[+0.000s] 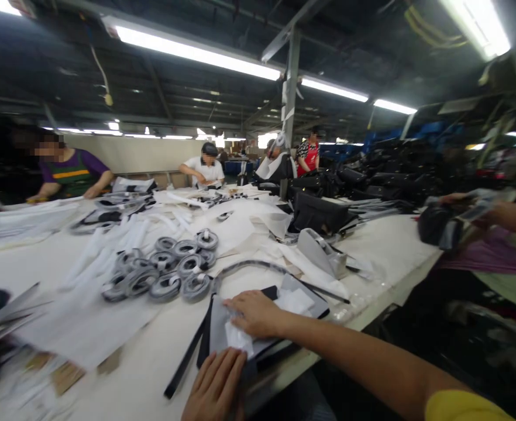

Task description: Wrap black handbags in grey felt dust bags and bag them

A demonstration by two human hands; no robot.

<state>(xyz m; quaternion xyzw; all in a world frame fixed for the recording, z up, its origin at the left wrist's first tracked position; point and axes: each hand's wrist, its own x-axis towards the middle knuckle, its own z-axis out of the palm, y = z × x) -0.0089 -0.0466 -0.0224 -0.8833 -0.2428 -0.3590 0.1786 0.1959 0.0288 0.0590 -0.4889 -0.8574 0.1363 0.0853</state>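
A: Where do the fingers lie?

B: The right hand (258,316) rests palm-down, fingers loosely spread, on a whitish plastic wrap (238,339). The left hand (217,383) lies at the near side, fingers close together; its thumb is hidden, so I cannot tell whether it pinches anything.

A: And beneath them?

B: A flat gray-and-black bag piece (217,316), lying at the table's near edge. A curved strap (253,265) arcs just beyond it; a straight black strip (183,359) lies at its left.

A: How would it handle?

B: Light, by the look of it, its panels firm enough to lie flat yet likely to bend. The wrap looks thin, slippery and easily creased.

A: The best hold?

B: Probably the dark side edges, thumbs beneath and fingers on top, with one palm pinning the wrap. The curved strap looks too flexible to steer by.

A: Farther out?

B: Gray strap coils (196,285) cluster on the white table (139,362), a black bag (317,211) sits behind, and a co-worker in purple sleeves (71,166) leans in at far left.
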